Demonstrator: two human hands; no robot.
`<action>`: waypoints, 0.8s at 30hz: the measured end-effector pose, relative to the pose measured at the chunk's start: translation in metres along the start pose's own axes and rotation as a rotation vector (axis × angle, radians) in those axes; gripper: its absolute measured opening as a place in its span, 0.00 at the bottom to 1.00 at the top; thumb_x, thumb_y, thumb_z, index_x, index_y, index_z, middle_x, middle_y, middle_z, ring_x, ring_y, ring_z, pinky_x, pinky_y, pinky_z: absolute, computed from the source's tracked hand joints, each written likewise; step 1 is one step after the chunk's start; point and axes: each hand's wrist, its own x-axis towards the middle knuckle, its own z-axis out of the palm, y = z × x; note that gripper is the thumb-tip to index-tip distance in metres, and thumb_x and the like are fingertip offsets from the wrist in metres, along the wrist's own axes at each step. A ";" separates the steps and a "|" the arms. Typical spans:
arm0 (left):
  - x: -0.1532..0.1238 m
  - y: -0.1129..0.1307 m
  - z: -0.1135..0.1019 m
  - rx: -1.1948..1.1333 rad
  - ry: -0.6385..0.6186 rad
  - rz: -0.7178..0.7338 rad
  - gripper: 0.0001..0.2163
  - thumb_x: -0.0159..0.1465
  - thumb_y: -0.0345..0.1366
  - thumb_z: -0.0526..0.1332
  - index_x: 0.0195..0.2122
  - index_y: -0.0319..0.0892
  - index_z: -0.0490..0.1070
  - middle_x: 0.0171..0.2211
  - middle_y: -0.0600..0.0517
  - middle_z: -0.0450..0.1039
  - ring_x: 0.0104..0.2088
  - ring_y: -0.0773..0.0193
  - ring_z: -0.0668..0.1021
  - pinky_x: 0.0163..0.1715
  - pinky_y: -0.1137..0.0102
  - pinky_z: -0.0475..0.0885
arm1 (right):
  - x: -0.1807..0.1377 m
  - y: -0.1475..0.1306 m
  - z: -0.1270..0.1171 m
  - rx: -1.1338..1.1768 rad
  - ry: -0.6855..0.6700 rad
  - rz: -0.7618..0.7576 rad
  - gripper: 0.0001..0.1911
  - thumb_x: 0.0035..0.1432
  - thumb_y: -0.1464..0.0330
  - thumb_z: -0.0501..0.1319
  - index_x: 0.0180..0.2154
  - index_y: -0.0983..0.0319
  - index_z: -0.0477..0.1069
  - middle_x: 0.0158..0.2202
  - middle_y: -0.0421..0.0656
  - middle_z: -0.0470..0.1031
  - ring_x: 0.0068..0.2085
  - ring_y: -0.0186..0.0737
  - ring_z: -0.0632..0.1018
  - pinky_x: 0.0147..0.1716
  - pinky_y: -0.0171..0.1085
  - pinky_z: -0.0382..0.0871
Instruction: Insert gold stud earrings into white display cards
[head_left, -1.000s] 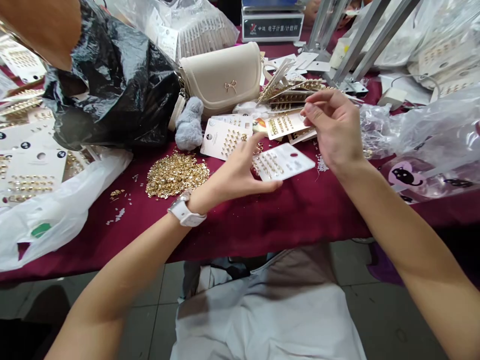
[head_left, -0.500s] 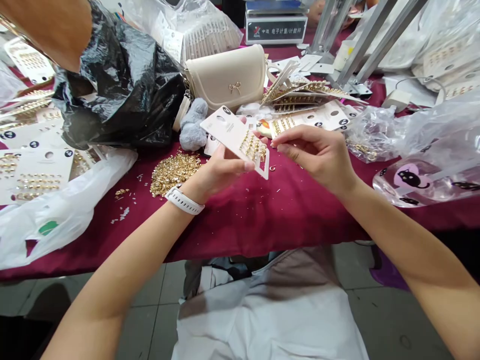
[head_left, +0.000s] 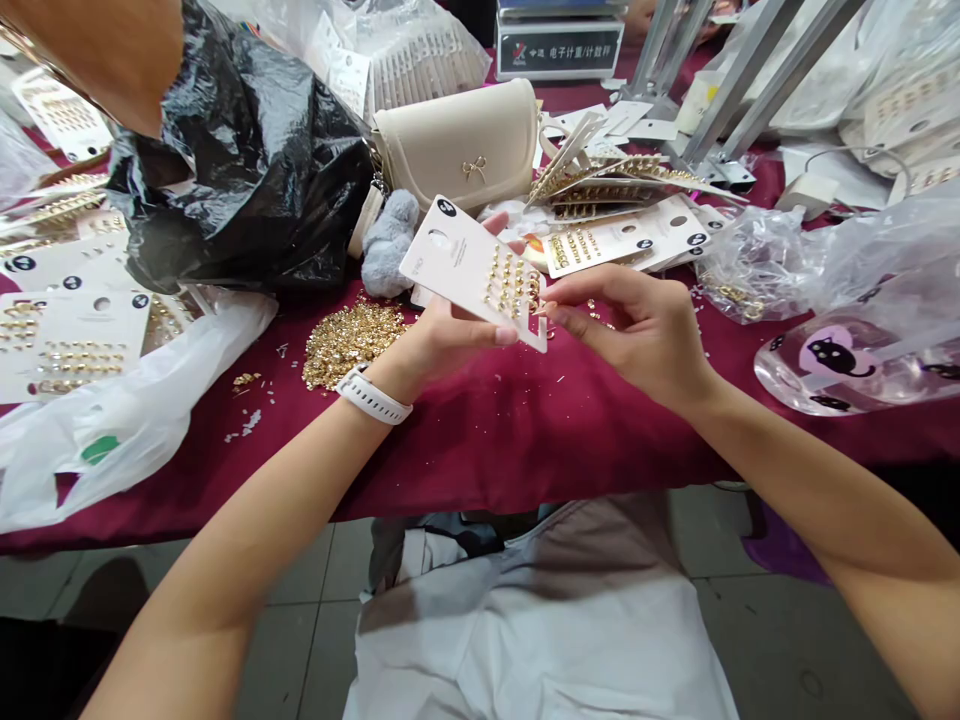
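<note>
My left hand (head_left: 439, 340), with a white watch (head_left: 373, 397) on its wrist, grips a white card of gold earrings (head_left: 472, 268) and holds it tilted above the maroon tablecloth (head_left: 525, 420). My right hand (head_left: 637, 325) is pinched at the card's lower right corner, fingertips against the gold studs; what they hold is too small to make out. A heap of loose gold pieces (head_left: 352, 338) lies on the cloth just left of my left hand.
A cream handbag (head_left: 457, 140), a grey plush charm (head_left: 388, 243) and a black plastic bag (head_left: 240, 160) sit behind. Filled earring cards (head_left: 622, 235) are stacked at centre right, more cards (head_left: 67, 330) at left. Clear bags (head_left: 847, 290) lie right; a scale (head_left: 559, 40) stands at the back.
My left hand picked the earring card off the table and raised it, tilted. My right hand came down from the card stack and pinched at the card's lower corner.
</note>
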 end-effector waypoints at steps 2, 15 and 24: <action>0.000 -0.001 -0.001 0.009 -0.013 0.001 0.47 0.36 0.26 0.70 0.59 0.47 0.53 0.56 0.48 0.65 0.60 0.45 0.67 0.53 0.60 0.72 | -0.001 0.000 0.001 -0.040 0.021 -0.020 0.05 0.56 0.75 0.63 0.35 0.61 0.76 0.35 0.39 0.80 0.33 0.31 0.78 0.34 0.33 0.73; -0.002 -0.006 -0.006 0.056 -0.095 0.047 0.42 0.41 0.31 0.74 0.58 0.50 0.60 0.55 0.49 0.67 0.58 0.49 0.70 0.54 0.62 0.71 | -0.006 0.001 0.003 -0.211 0.024 -0.139 0.05 0.57 0.74 0.62 0.34 0.59 0.75 0.33 0.38 0.81 0.35 0.34 0.80 0.34 0.34 0.74; -0.001 -0.003 -0.002 0.131 -0.124 -0.006 0.43 0.42 0.39 0.76 0.60 0.46 0.60 0.50 0.46 0.71 0.55 0.49 0.72 0.52 0.61 0.71 | -0.001 0.012 0.000 -0.353 0.055 -0.290 0.06 0.61 0.70 0.60 0.34 0.56 0.74 0.36 0.40 0.78 0.39 0.37 0.76 0.41 0.40 0.71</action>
